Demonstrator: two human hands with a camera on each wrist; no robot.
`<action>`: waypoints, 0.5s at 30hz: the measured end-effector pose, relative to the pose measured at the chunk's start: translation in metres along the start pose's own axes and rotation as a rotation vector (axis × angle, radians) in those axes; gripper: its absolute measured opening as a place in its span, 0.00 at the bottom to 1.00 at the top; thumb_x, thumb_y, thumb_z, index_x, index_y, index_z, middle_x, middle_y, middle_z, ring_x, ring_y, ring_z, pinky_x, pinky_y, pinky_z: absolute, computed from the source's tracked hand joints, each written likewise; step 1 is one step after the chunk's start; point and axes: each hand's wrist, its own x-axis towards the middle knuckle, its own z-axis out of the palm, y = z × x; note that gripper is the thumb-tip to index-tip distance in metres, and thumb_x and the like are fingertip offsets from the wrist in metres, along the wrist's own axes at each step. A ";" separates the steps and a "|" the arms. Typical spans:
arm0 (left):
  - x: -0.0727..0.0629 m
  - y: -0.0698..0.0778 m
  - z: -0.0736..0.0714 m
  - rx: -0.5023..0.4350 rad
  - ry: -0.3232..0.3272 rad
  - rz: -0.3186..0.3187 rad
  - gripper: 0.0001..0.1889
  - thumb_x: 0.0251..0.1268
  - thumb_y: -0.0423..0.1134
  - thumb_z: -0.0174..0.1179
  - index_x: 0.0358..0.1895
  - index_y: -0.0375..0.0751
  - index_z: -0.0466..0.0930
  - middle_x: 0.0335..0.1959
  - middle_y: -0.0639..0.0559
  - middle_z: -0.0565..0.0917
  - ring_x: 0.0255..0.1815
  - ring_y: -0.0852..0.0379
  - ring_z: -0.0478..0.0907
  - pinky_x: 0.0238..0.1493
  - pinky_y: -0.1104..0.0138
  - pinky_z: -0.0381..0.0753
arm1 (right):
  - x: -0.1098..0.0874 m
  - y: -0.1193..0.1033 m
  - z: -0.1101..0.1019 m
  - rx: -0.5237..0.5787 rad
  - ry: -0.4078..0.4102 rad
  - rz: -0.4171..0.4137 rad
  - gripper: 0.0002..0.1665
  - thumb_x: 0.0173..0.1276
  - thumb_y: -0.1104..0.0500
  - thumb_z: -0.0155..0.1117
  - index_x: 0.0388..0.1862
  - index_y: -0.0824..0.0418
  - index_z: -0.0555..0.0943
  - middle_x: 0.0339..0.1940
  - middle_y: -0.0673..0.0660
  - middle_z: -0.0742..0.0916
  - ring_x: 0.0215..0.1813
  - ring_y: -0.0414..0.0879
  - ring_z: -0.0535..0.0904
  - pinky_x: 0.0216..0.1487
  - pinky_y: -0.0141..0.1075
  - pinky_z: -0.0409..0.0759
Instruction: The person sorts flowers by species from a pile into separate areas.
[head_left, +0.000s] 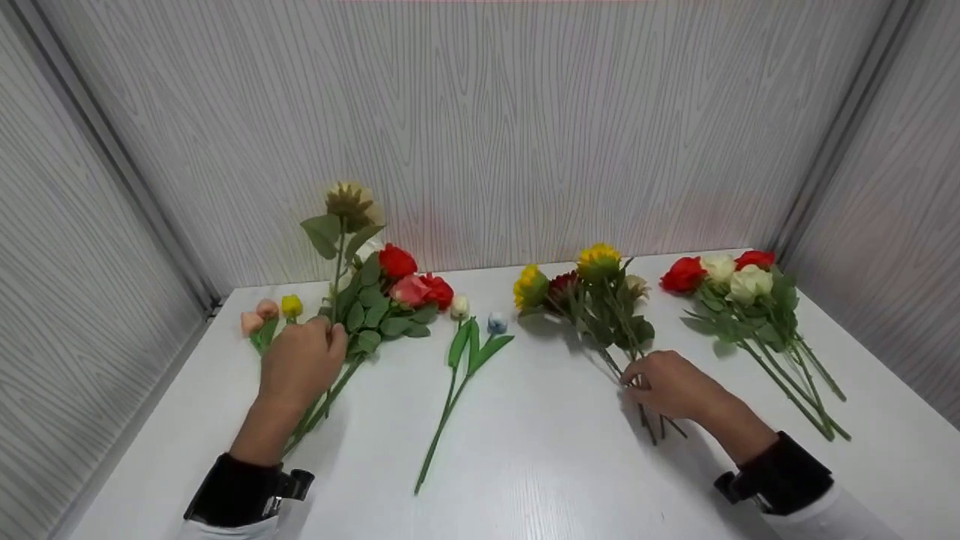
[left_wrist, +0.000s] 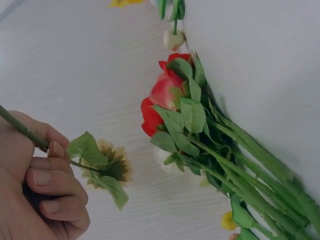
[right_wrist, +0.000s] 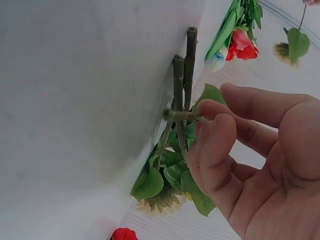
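A pale cream, sunflower-like flower (head_left: pixel 349 206) stands upright in my left hand (head_left: pixel 301 361), its stem gripped between thumb and fingers. The left wrist view shows the flower's leafy head (left_wrist: pixel 112 167) beyond the curled fingers. Just beside that hand lies a bunch of red, pink and white roses (head_left: pixel 397 262). On the right, my right hand (head_left: pixel 670 384) is at the lower stems of a bunch with yellow sunflowers (head_left: pixel 598 264) and a dark red flower (head_left: pixel 562 289). Its curled fingertips pinch one stem (right_wrist: pixel 180 115); which flower it belongs to is hidden.
White and blue tulips (head_left: pixel 469 352) lie mid-table. Peach tulips (head_left: pixel 259 319) and a yellow tulip (head_left: pixel 292 305) are left of the roses. A red and white rose bunch (head_left: pixel 739 289) lies far right. A wood-grain panel (head_left: pixel 525 135) rises behind the white table (head_left: pixel 540 465).
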 end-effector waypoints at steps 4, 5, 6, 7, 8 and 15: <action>-0.003 0.012 0.001 0.012 0.011 0.035 0.20 0.73 0.37 0.50 0.17 0.44 0.65 0.12 0.53 0.61 0.13 0.56 0.59 0.15 0.65 0.58 | -0.002 0.001 0.000 -0.043 -0.046 -0.061 0.07 0.66 0.62 0.67 0.41 0.60 0.89 0.29 0.48 0.87 0.31 0.38 0.76 0.36 0.37 0.77; -0.004 0.014 0.001 0.011 0.009 0.040 0.20 0.73 0.37 0.51 0.17 0.43 0.65 0.12 0.53 0.61 0.13 0.56 0.59 0.15 0.65 0.58 | -0.002 0.001 0.000 -0.049 -0.065 -0.074 0.08 0.66 0.62 0.66 0.41 0.59 0.89 0.30 0.47 0.87 0.31 0.37 0.77 0.36 0.37 0.77; -0.004 0.015 0.002 0.010 0.009 0.043 0.20 0.73 0.37 0.51 0.17 0.43 0.66 0.12 0.53 0.62 0.14 0.56 0.59 0.15 0.65 0.59 | -0.003 0.001 0.000 -0.053 -0.085 -0.085 0.08 0.67 0.61 0.66 0.41 0.59 0.89 0.29 0.46 0.87 0.31 0.37 0.76 0.37 0.37 0.77; -0.004 0.017 0.002 0.008 0.009 0.047 0.20 0.73 0.37 0.51 0.18 0.43 0.66 0.12 0.53 0.62 0.14 0.56 0.60 0.15 0.65 0.59 | -0.003 0.001 0.000 -0.052 -0.104 -0.096 0.08 0.67 0.61 0.66 0.41 0.59 0.89 0.30 0.46 0.87 0.31 0.36 0.77 0.37 0.37 0.77; -0.005 0.018 0.003 0.003 0.008 0.049 0.19 0.73 0.37 0.51 0.18 0.43 0.67 0.12 0.53 0.62 0.14 0.56 0.60 0.15 0.65 0.59 | -0.003 0.001 0.000 -0.050 -0.121 -0.105 0.08 0.67 0.61 0.66 0.42 0.59 0.89 0.30 0.46 0.87 0.31 0.35 0.77 0.38 0.36 0.78; -0.008 0.029 0.008 -0.002 0.004 0.087 0.20 0.72 0.37 0.52 0.17 0.43 0.67 0.12 0.54 0.62 0.14 0.57 0.59 0.16 0.65 0.58 | -0.003 -0.002 0.000 -0.030 -0.173 -0.107 0.07 0.67 0.61 0.66 0.41 0.59 0.88 0.30 0.45 0.86 0.31 0.35 0.74 0.37 0.35 0.77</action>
